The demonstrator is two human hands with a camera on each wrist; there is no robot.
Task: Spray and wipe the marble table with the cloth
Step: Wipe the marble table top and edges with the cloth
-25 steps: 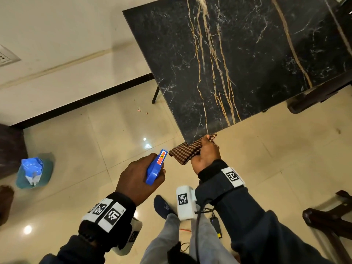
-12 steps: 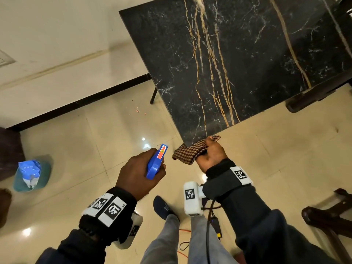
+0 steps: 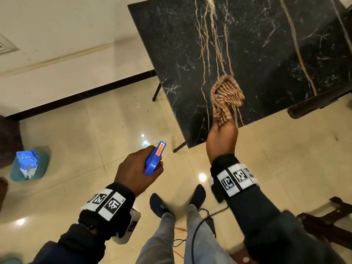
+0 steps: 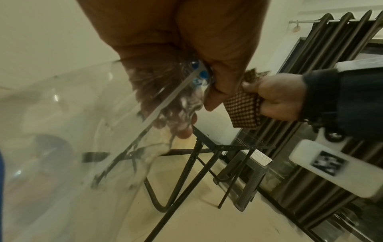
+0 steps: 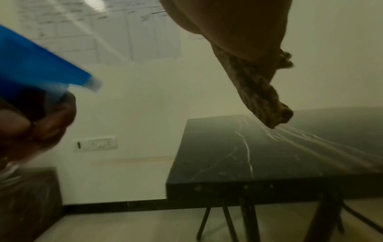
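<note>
Cloth (image 3: 226, 97) hangs bunched from the right hand (image 3: 222, 141) that grips it, above the marble table (image 3: 266, 54) near its edge; left hand (image 3: 136, 169) grips the spray bottle (image 3: 155, 159). Flattening the cloth under the palm should wipe better.

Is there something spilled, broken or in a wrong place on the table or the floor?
Nothing looks spilled or broken on the marble table. The only odd thing is a few small pinkish bits lying on the floor tiles near the table's far leg; what they are is too small to tell.
</note>
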